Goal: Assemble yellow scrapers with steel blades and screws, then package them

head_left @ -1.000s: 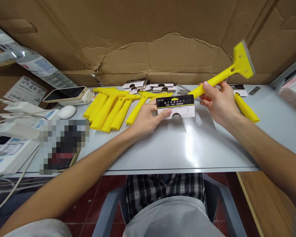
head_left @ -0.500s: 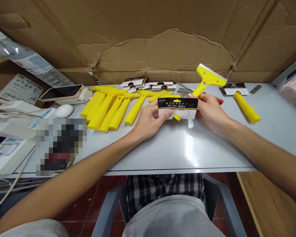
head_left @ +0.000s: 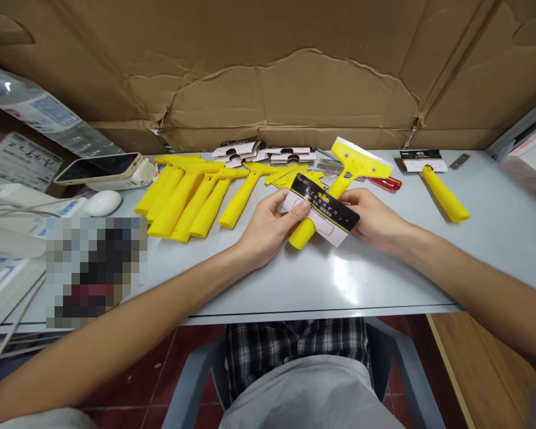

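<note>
Above the front half of the table, both hands hold a yellow scraper [head_left: 360, 162] and a black-and-white header card [head_left: 321, 208]. The scraper's handle runs through the card, and its rounded end sticks out at the lower left. My left hand [head_left: 270, 229] pinches the card's left side, thumb on its printed front. On the right, my right hand [head_left: 373, 214] is closed around the handle close behind the card, which partly hides its fingers. The scraper head points up and right, with a pale strip along its edge.
Several yellow scraper handles [head_left: 187, 199] lie at left. Folded cards [head_left: 241, 149], loose blades [head_left: 335, 167] and a red-handled tool [head_left: 388, 183] are behind. A carded scraper [head_left: 446, 193] and a single blade [head_left: 460, 161] lie right. Phone [head_left: 100, 168] and white mouse [head_left: 102, 203] sit left.
The card has slid further up the handle and tilted down to the right, so more of the handle's end shows below it. The scraper head has moved left and lower.
</note>
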{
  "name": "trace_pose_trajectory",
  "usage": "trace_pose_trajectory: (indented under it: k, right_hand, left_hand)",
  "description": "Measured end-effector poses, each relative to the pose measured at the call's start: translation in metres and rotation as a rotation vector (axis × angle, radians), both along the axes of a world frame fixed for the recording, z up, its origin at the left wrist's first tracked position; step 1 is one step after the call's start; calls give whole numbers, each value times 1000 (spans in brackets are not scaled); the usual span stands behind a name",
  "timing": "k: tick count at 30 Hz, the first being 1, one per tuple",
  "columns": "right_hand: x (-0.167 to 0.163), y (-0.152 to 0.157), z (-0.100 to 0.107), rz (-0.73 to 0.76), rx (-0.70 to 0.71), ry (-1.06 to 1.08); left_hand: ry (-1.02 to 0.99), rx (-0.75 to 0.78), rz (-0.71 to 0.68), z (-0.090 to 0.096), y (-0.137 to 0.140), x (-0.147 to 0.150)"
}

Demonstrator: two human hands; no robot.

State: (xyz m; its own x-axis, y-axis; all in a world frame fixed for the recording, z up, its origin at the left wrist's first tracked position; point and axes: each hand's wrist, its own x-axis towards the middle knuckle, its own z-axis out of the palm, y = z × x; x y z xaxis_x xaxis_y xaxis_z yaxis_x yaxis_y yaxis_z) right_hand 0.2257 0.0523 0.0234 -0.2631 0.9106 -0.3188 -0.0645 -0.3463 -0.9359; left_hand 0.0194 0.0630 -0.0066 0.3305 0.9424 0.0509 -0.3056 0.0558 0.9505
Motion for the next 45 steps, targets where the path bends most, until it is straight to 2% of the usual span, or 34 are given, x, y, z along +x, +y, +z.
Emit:
trace_pose_trajectory:
  k: [6,12,15,20,26,29,33,35,40,42,45]
  right_hand:
    - [4,4,6,37,34,-45]
    - [12,6,11,109,95,-2]
    - [8,4,12,17,120,-74]
    - [2,4,13,-160,104,0]
    - [2,8,6,-294,99,74]
    - [4,10,3,-288,111,100]
    - [7,10,3,-138,100,71]
    - [7,10,3,-122,105,46]
    - [4,8,5,-154,118,54]
    - [4,9,6,-221,135,73]
    - [10,16,9,-334,166,64]
  left_hand:
    - [55,16,-124,5,-1,-2]
    - [-29,19,-24,1,4,0]
    - [-51,23,-43,0,7,0]
    - [19,-64,8,8,5,-2]
    - [170,-113,-74,12,3,-8]
    - [140,-123,-85,10,4,-10]
    - [74,-135,-43,11,5,-9]
    - [54,-161,-26,13,5,-7]
    - [1,-241,6,17,5,-5]
    - [-1,-259,8,16,4,-5]
    - [41,-257,-83,16,3,-6]
